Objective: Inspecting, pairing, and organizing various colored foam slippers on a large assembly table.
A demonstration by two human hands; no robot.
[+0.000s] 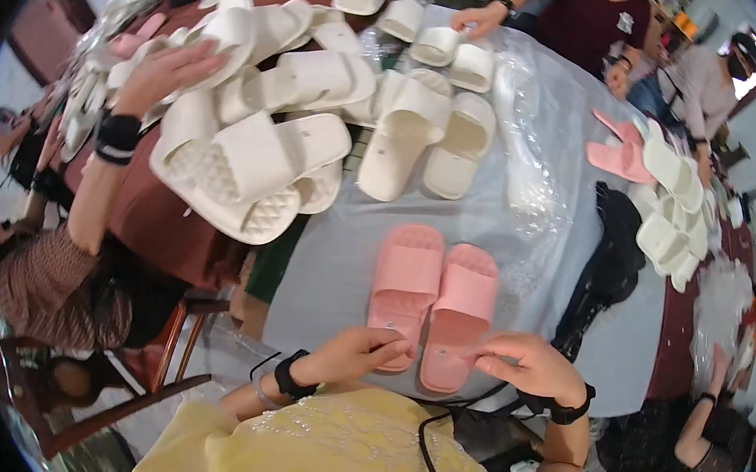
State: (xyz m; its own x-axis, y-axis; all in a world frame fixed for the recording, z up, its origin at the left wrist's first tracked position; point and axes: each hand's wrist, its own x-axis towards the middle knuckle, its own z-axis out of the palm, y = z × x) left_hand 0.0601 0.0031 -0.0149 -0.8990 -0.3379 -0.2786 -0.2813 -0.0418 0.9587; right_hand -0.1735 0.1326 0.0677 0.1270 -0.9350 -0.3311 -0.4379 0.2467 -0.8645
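Observation:
A pair of pink slide slippers lies side by side on the grey-blue tabletop in front of me, toes pointing away. My left hand (364, 352) is closed at the heel of the left pink slipper (408, 269), its thumb and fingers over the edge. At the heel of the right pink slipper (466, 291), my right hand (531, 361) has its thumb and fingertips pinched together at the outer side. Beyond them stands a pair of white slippers, the left one (404, 137) larger than the right one (461, 148).
White slippers (257, 163) are heaped at the left, where another person's hand (169, 71) reaches in. Across the table a co-worker's hand (482, 18) touches a small white slipper (436, 47). Clear plastic (536, 174), a black bundle (609, 251) and more slippers (669, 230) lie to the right.

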